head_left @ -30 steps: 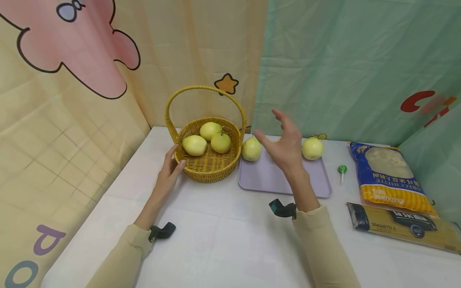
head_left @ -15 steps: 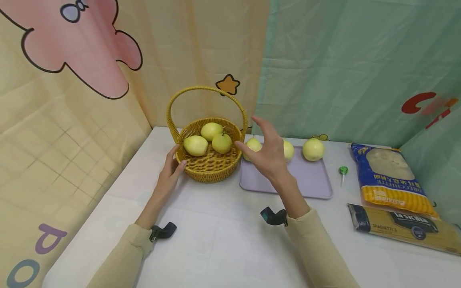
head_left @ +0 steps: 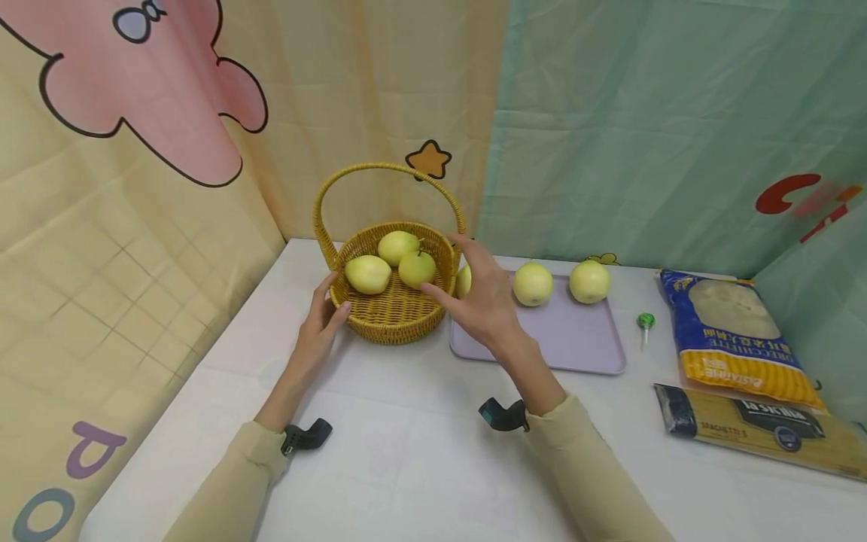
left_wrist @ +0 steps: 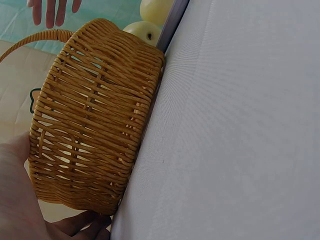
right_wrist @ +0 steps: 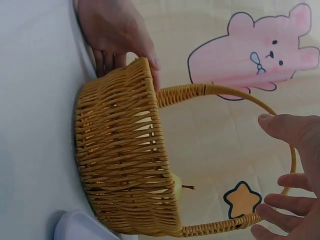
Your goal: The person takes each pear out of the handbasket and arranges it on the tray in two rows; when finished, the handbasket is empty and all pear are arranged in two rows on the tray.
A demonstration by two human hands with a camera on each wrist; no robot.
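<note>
A yellow wicker basket (head_left: 396, 331) with a tall arched handle stands on the table, holding three yellow-green pears (head_left: 368, 275). At its left side my left hand (head_left: 317, 325) grips the wall, thumb toward the rim and fingers around the outside, as the left wrist view shows. My right hand (head_left: 482, 302) hovers by the basket's right rim, thumb and fingers spread with nothing between them. In the right wrist view, those fingers (right_wrist: 287, 204) appear apart from the basket, near the handle. Behind the right hand, one more pear (head_left: 463, 281) is mostly hidden.
On a lilac tray (head_left: 569, 342) right of the basket sit two more pale fruits, a middle one (head_left: 533, 284) and a right one (head_left: 590, 282). Farther right lie a green lollipop (head_left: 646, 322), a blue-and-yellow pasta bag (head_left: 741, 331) and a spaghetti pack (head_left: 759, 429). Curtains close off the back.
My right hand has moved left and lower, from above the tray to the basket's right rim, uncovering the tray's middle fruit. The left hand stays on the basket.
</note>
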